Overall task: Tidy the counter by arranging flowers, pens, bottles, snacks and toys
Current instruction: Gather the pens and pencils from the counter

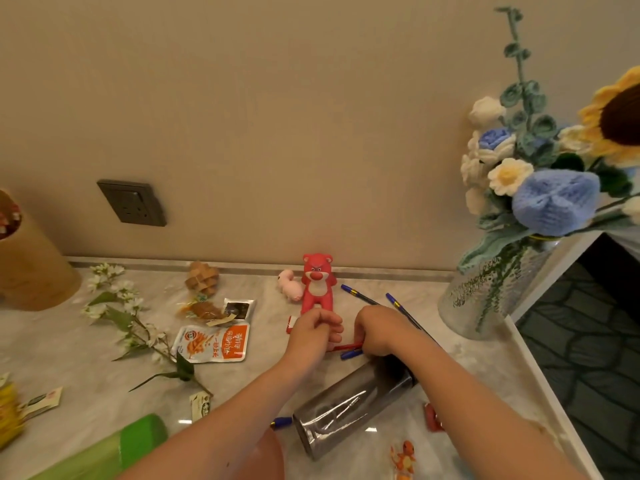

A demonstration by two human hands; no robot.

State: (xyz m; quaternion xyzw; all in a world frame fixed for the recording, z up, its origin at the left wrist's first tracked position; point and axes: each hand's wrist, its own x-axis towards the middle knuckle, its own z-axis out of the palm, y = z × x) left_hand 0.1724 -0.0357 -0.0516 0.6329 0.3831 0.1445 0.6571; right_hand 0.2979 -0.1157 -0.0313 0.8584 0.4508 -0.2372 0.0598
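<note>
Marble counter (346, 455) holds your target: the red pen (346, 347) lies left-right between your hands, its right end gripped by your right hand (377, 332), left hand (313, 330) loosely curled, seemingly empty.

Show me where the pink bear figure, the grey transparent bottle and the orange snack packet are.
Pink bear figure (315, 284): head view, on its belly.
Grey transparent bottle (349, 403): head view, mid-body.
Orange snack packet (216, 342): head view, centre of its front.
</note>
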